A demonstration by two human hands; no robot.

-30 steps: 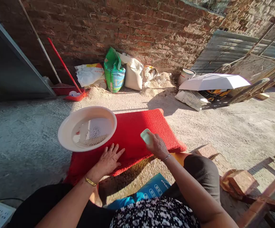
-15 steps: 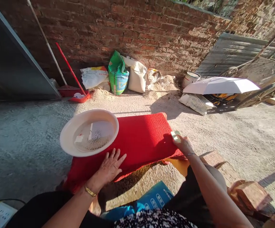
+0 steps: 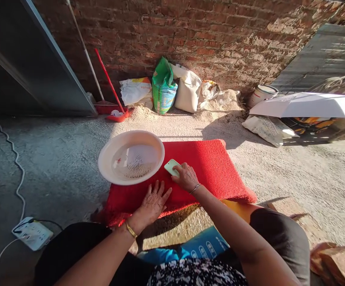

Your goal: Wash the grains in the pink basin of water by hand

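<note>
A thick red cloth (image 3: 203,159) lies spread over a low support before me. Fingers spread, my left hand (image 3: 154,202) presses flat on its near left part, just below the basin. My right hand (image 3: 187,177) grips a pale green scrub brush (image 3: 172,167), a flat rounded shape with a small hole at one corner; its underside is hidden. The brush rests on the cloth close to the basin's right rim. The wide white basin (image 3: 105,165) stands on the cloth's left end and holds clear water.
Sacks, among them a green one (image 3: 164,89), line the brick wall (image 3: 190,28). A red dustpan (image 3: 118,115) stands left of them, and a white umbrella (image 3: 309,104) lies at the right. A power strip (image 3: 32,233) with cords sits at lower left; bricks (image 3: 339,262) lie at lower right.
My right hand has moved left with the brush, from the cloth's right edge to beside the basin. My left hand stays spread on the cloth. The whole view has shifted left.
</note>
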